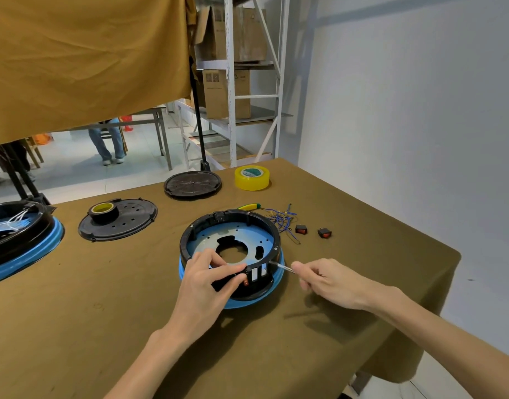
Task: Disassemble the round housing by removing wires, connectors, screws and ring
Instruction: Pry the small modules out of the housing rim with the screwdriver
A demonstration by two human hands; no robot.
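Step in hand: likely freeing the last rocker switch (pixel 245 282) from the near wall of the round housing (pixel 230 251); 2 neighbouring slots already stand empty.
Left hand (pixel 210 279): fingers curl over the housing's near rim, thumb outside by the switch, bracing it.
Right hand (pixel 329 280): pinches a slim tool (pixel 280 266), its tip touching the rim just right of the empty slots.
Housing position: on the olive table (pixel 103 312), between both hands, seated in its blue ring (pixel 247 302).
Already out: 2 switches (pixel 301 229) and loose blue wires (pixel 282 220), beyond the housing.
Next move: probably pressing the switch's clips while pushing it out; rim screws and ring remain.
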